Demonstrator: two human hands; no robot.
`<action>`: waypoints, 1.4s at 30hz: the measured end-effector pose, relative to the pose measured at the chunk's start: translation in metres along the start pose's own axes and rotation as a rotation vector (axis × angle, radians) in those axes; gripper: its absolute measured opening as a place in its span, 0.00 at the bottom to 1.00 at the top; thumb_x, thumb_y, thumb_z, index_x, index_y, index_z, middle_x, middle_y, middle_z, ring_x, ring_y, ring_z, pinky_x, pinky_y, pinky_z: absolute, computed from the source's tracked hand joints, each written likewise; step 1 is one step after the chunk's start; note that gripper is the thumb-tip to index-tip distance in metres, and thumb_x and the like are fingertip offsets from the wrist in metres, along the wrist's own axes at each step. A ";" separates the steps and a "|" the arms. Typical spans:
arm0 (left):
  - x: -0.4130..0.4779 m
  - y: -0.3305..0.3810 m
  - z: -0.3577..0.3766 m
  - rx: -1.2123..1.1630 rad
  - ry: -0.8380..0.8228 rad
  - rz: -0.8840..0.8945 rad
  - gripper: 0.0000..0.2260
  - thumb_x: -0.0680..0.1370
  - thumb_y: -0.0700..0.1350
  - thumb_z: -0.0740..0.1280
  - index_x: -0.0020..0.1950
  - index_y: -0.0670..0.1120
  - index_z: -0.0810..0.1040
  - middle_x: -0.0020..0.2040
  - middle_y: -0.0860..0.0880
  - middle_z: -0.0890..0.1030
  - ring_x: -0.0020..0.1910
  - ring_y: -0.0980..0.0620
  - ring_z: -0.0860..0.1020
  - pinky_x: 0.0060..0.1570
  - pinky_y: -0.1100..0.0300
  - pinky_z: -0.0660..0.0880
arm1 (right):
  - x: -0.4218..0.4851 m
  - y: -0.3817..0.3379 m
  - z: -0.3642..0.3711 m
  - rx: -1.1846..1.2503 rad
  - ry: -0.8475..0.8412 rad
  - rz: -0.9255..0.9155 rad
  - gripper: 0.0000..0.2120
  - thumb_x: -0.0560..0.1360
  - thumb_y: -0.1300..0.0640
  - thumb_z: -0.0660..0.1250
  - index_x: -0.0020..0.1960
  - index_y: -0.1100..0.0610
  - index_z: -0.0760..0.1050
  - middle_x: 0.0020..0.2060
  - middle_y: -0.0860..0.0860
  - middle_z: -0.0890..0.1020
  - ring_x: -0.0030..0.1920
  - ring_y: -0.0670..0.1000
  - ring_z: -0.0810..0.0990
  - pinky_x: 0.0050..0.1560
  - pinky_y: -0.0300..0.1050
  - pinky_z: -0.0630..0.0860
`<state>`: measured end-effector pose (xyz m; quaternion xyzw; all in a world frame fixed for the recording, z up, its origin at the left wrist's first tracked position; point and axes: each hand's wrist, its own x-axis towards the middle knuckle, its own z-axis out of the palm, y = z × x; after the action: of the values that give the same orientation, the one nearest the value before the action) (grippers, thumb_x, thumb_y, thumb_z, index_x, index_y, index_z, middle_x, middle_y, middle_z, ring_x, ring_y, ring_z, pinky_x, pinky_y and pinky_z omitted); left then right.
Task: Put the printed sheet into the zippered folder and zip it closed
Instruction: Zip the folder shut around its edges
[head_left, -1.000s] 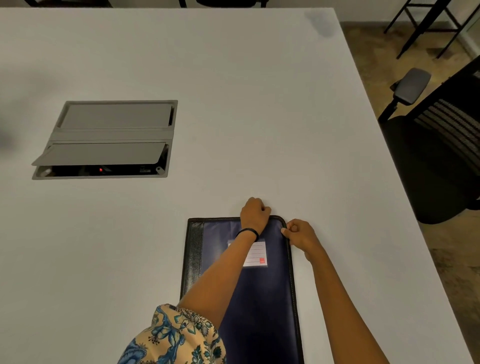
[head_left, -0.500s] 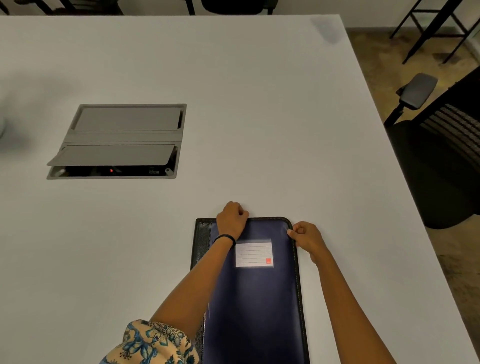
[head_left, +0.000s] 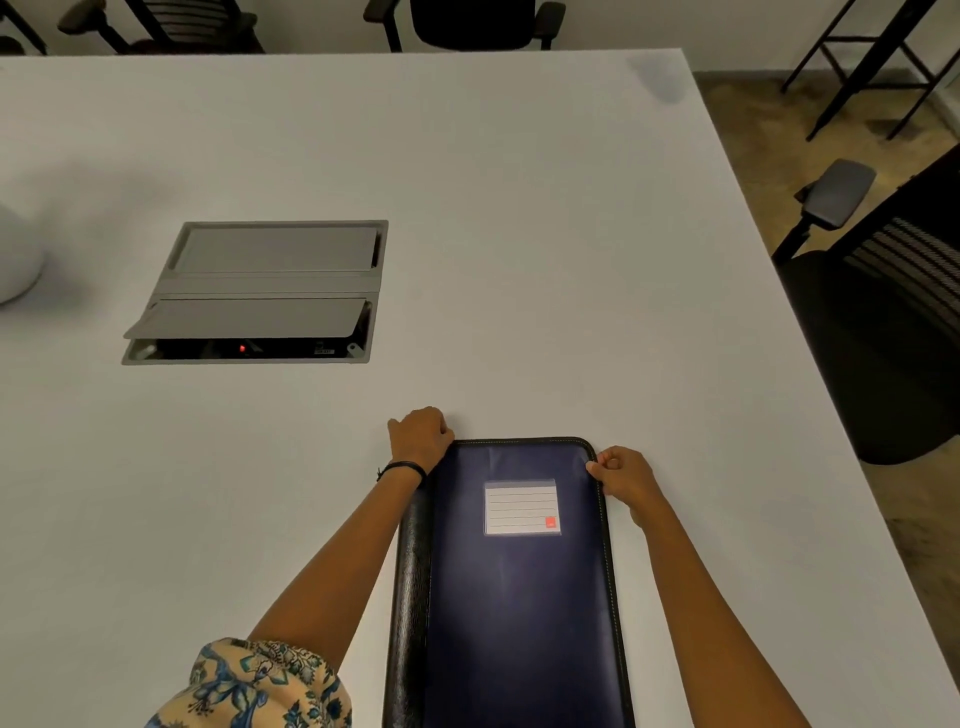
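Observation:
A dark blue zippered folder (head_left: 519, 597) with a black spine and a white label (head_left: 521, 507) lies flat on the white table (head_left: 519, 234), cover down. My left hand (head_left: 420, 437) sits at the folder's far left corner with its fingers curled tight at the zipper track; the pull itself is hidden under them. My right hand (head_left: 621, 473) pinches the folder's far right corner edge. The printed sheet is not visible.
A grey cable hatch (head_left: 260, 291) with one flap raised is set into the table to the far left. A white rounded object (head_left: 15, 260) sits at the left edge. A black office chair (head_left: 883, 322) stands to the right of the table, more chairs behind it.
My left hand has slid leftwards along the folder's far edge, from near the right corner to the left corner. The right hand has stayed at the right corner.

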<state>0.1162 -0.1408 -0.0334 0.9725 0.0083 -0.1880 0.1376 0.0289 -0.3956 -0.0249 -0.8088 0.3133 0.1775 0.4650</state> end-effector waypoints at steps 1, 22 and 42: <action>0.001 -0.002 -0.001 0.003 -0.006 -0.006 0.09 0.78 0.44 0.61 0.50 0.41 0.79 0.51 0.44 0.83 0.51 0.44 0.80 0.57 0.53 0.68 | 0.000 0.000 0.000 0.000 0.002 0.000 0.15 0.75 0.62 0.65 0.31 0.56 0.67 0.38 0.58 0.75 0.40 0.57 0.72 0.49 0.50 0.74; -0.017 -0.025 -0.002 -0.367 0.143 -0.101 0.18 0.77 0.37 0.61 0.29 0.48 0.60 0.39 0.42 0.75 0.39 0.46 0.72 0.39 0.53 0.70 | -0.030 0.025 0.000 0.164 0.024 0.069 0.10 0.71 0.65 0.70 0.51 0.66 0.76 0.45 0.59 0.79 0.47 0.58 0.77 0.50 0.53 0.78; -0.135 -0.080 0.042 -0.477 -0.121 -0.050 0.17 0.77 0.50 0.66 0.61 0.42 0.70 0.44 0.45 0.78 0.41 0.47 0.76 0.43 0.58 0.73 | -0.138 0.102 0.019 0.178 0.091 0.154 0.15 0.71 0.66 0.69 0.57 0.65 0.74 0.54 0.63 0.80 0.54 0.63 0.78 0.60 0.59 0.75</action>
<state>-0.0295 -0.0705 -0.0420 0.8989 0.0682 -0.2419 0.3590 -0.1421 -0.3699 -0.0197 -0.7450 0.4098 0.1472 0.5054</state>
